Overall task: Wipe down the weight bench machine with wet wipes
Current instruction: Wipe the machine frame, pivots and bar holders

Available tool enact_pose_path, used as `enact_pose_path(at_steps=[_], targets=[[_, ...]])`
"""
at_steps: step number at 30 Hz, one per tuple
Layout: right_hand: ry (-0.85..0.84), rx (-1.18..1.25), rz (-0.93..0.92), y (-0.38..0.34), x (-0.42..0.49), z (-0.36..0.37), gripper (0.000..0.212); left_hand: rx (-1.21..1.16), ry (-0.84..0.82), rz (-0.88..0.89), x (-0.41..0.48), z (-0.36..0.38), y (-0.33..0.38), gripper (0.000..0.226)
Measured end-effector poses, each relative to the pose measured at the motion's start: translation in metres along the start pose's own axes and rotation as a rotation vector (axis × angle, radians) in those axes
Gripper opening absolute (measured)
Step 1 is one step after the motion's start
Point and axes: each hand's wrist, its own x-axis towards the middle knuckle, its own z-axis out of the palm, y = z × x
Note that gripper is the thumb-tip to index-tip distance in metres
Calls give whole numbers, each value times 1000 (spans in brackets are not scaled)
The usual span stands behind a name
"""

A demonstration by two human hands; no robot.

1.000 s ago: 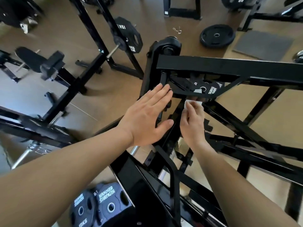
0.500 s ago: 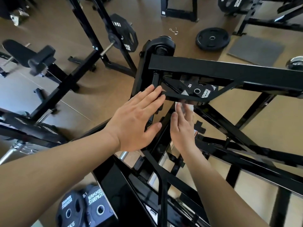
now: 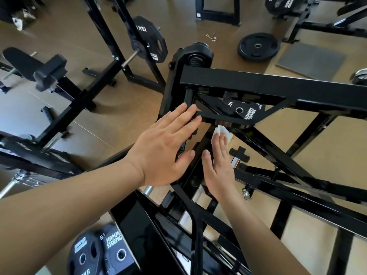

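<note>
I look down on the black steel frame of the weight bench machine, with its wide top beam and slanted struts below. My left hand lies flat with straight fingers against the upright post under the beam. My right hand presses a white wet wipe with flat fingers onto a slanted strut just under the cross brace. Only the wipe's upper edge shows beyond my fingertips.
A 10 kg plate hangs inside the frame behind the brace. Two plates sit at the bottom left. A 15 kg plate hangs on a neighbouring rack. On the brown floor lie a loose plate, a grey mat and a clip.
My right hand has slid the wipe slightly down the slanted strut. My left hand stays pressed flat on the post.
</note>
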Motion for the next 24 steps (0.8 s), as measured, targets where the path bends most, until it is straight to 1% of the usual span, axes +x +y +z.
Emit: enact_pose_path(at_steps=[4, 7, 9, 11, 15, 16, 18, 20, 22, 24], targets=[[24, -13, 43, 16, 56, -21, 64, -3, 10, -1, 0, 1, 0, 73], [90, 60, 99, 19, 76, -25, 54, -13, 5, -10, 0, 2, 1, 74], [107, 173, 123, 12, 63, -22, 42, -13, 6, -6, 0, 2, 0, 74], [145, 244, 111, 3, 39, -16, 42, -14, 10, -4, 1, 1, -1, 74], [216, 417, 276, 3, 5, -20, 42, -7, 16, -7, 0, 1, -1, 74], [230, 404, 263, 5, -2, -24, 44, -8, 15, -6, 0, 2, 0, 74], [238, 327, 131, 0, -21, -26, 50, -11, 10, -8, 0, 2, 0, 74], [134, 263, -41, -7, -40, -6, 52, -9, 10, -12, 0, 3, -1, 75], [51, 63, -165, -3, -50, 24, 51, -5, 18, -4, 0, 3, -2, 77], [-6, -112, -175, 5, -48, 35, 56, -4, 27, 1, 0, 4, -2, 77]])
